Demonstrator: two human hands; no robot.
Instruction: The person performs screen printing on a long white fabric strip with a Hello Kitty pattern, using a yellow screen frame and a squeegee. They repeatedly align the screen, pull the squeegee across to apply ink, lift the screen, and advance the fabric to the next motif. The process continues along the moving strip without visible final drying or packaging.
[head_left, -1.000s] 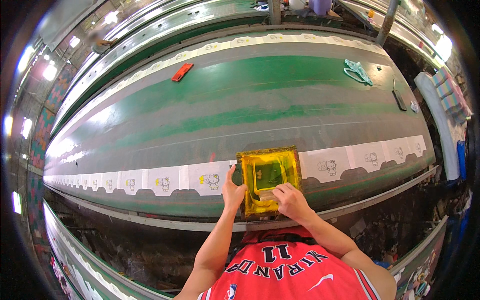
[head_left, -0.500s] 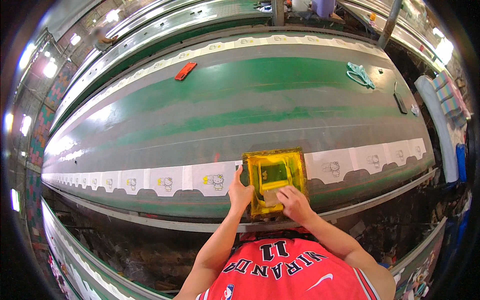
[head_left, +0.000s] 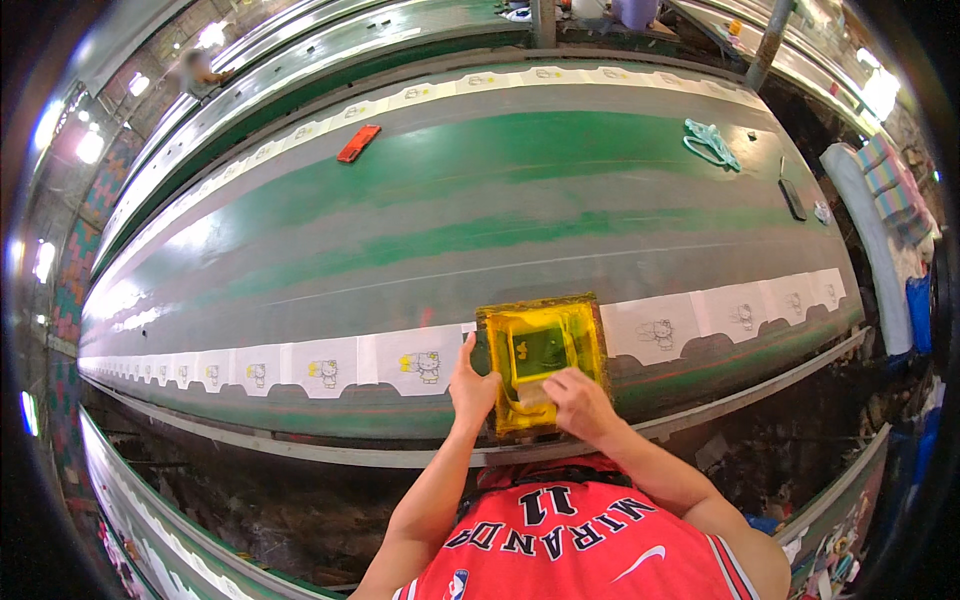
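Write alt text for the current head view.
A person's right hand holds a pale scraper inside a yellow-stained frame; the left hand is at its left edge. The frame interrupts a row of white printed sheets on a long green-and-grey table.

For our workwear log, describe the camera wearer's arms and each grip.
The left arm and right arm are uncovered below a sleeveless red jersey with black lettering and striped trim at the armhole. The left grip and right grip are bare human hands: no gloves, and no watch shows on either wrist.
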